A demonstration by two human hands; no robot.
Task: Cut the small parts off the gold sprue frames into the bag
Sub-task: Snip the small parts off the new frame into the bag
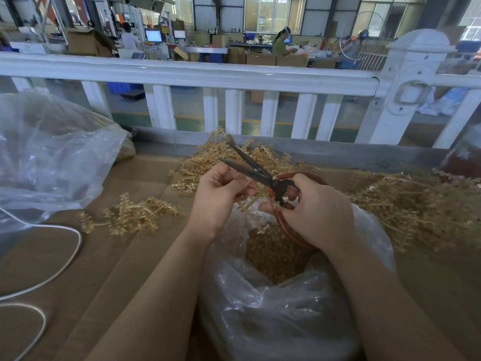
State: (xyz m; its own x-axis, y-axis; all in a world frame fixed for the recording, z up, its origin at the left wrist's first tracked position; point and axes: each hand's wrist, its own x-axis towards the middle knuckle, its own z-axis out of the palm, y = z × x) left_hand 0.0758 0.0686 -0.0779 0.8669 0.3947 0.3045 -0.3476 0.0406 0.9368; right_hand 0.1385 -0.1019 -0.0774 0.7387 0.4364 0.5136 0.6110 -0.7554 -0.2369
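Left hand [217,196]: fingers curled, pinching gold frame [250,201] | Right hand [316,212]: fingers through red handles, gripping scissors [256,171], blades parted beyond left fingertips | Bag [286,295]: open just below both hands, cut parts [276,254] inside | Spare frames [406,204]: heaped right of right fingers.

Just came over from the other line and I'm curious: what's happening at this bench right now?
A person is trimming gold plastic sprue frames. The left hand holds one sprue frame over an open clear plastic bag that already holds a heap of cut gold parts. The right hand grips red-handled scissors, blades open and pointing up and away. More frames lie piled behind the hands, at the right, and a few at the left on the cardboard-covered surface.
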